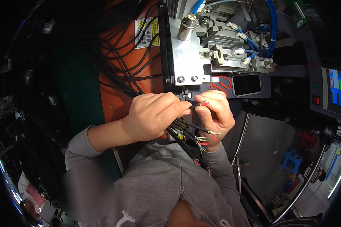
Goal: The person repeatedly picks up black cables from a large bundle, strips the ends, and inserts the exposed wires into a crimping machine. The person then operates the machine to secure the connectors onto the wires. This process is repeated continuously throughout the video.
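My left hand (149, 115) is closed around a black cable (194, 106) near its stripped end. At that end, short coloured wires (204, 103), red ones among them, stick out between the thumb and forefinger of my right hand (219, 113), which pinches there. Below my hands hangs a bundle of other black braided cables (187, 124). Their ends fan out in red, white, yellow and blue wires (201, 140). Just beyond my fingertips sits a small dark fixture (185, 94) at the front of the machine.
A metal machine plate (186, 60) with pneumatic cylinders (229, 58) and blue hoses stands ahead. A phone (246, 84) lies to its right, beside a red cord (228, 81). Many black cables (121, 56) run over the orange surface at left. A control screen (336, 90) is far right.
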Motion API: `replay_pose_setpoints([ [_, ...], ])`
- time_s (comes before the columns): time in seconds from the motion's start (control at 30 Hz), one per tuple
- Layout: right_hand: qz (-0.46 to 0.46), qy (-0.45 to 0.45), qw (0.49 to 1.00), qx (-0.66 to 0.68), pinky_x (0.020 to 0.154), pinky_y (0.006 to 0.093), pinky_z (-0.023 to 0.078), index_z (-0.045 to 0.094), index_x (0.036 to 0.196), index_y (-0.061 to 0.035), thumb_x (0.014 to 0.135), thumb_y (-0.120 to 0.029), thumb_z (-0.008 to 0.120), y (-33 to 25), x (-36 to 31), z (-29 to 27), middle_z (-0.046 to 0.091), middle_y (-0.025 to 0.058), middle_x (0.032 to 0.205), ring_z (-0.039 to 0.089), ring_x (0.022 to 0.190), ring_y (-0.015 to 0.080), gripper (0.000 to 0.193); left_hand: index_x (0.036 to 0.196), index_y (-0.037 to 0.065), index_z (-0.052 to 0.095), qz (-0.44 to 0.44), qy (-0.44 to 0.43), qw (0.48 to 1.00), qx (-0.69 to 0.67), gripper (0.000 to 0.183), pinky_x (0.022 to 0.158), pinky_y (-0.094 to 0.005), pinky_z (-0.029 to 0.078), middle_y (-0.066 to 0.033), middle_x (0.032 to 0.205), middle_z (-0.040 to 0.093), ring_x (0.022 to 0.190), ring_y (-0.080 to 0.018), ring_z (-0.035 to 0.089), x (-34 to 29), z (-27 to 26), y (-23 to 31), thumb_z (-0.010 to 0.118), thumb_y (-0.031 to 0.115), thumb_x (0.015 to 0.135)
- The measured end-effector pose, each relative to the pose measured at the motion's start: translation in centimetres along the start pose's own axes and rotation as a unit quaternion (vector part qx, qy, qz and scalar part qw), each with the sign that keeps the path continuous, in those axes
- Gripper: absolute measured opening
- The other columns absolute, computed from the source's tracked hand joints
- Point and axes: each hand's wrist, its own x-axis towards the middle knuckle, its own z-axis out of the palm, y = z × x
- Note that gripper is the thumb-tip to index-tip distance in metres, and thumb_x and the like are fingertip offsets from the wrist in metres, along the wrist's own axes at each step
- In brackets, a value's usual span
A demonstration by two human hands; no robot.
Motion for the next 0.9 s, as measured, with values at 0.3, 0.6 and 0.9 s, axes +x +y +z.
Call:
replay_pose_setpoints([
  [0.3, -0.053, 0.019, 0.985, -0.160, 0.066, 0.0306, 0.046, 0.066, 0.078, -0.0033, 0.064, 0.001, 0.080, -0.4, 0.3, 0.0, 0.064, 0.0060, 0.075, 0.058, 0.071, 0.0216, 0.020, 0.083, 0.000, 0.062, -0.036, -0.043, 0.998, 0.030, 0.015, 0.046, -0.0299, 0.044, -0.0070, 0.071, 0.053, 0.059, -0.0196, 0.058, -0.2, 0.4, 0.3, 0.071, 0.005, 0.072],
  [0.6, 0.290, 0.003, 0.942, 0.171, 0.067, 0.0281, 0.045, 0.065, 0.077, 0.0003, 0.066, 0.004, 0.076, -0.7, 0.3, -1.0, 0.064, 0.0069, 0.075, 0.058, 0.073, 0.0169, 0.016, 0.082, 0.000, 0.061, -0.040, -0.023, 0.998, -0.039, 0.016, 0.046, -0.0310, 0.045, -0.0069, 0.071, 0.054, 0.058, -0.0203, 0.059, -0.4, 1.0, -0.2, 0.072, 0.006, 0.072],
  [0.9, -0.012, -0.039, 0.980, -0.193, 0.065, 0.0305, 0.043, 0.060, 0.075, -0.0032, 0.067, 0.000, 0.076, -0.8, 0.4, -0.3, 0.058, 0.0067, 0.069, 0.053, 0.067, 0.0218, 0.018, 0.086, 0.001, 0.063, -0.025, -0.050, 0.997, 0.055, 0.018, 0.045, -0.0285, 0.044, -0.0052, 0.071, 0.054, 0.057, -0.0176, 0.057, -0.7, 0.9, -0.2, 0.068, 0.006, 0.068],
])
